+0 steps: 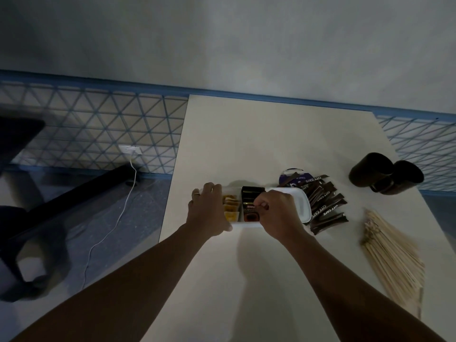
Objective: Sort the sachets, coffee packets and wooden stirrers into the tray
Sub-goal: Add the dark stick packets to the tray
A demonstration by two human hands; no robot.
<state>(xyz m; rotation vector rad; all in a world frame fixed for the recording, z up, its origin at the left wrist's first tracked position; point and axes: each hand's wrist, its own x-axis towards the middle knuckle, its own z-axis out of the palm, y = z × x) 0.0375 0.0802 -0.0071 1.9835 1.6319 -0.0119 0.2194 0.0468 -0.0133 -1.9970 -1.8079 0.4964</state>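
- Gripping left end of white tray (pixel 301 206), mid-table, with left hand (pixel 209 211).
- Pinching dark coffee packet (pixel 249 209) in middle compartment with right hand (pixel 278 213).
- Yellow sachets (pixel 230 208) in left compartment; wooden stirrers (pixel 392 255) loose, well right.

One tray (pixel 302 206), two dark cups (pixel 370 170), one stirrer bundle (pixel 392 255) and one coffee-packet heap (pixel 325 206) are being displayed on the desk (pixel 271 134).

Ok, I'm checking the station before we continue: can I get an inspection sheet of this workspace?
Surface: white table.
Job's things: tray holds yellow sachets left, coffee packets middle; stick packets piled right of it; stirrers loose at the right.
Clutter: two dark cups, purple pack.
Grips: left hand holds tray's end; right hand pinches coffee packets.
Cables: white cable from wall socket to floor.
Surroundings: dark furniture, patterned wall.
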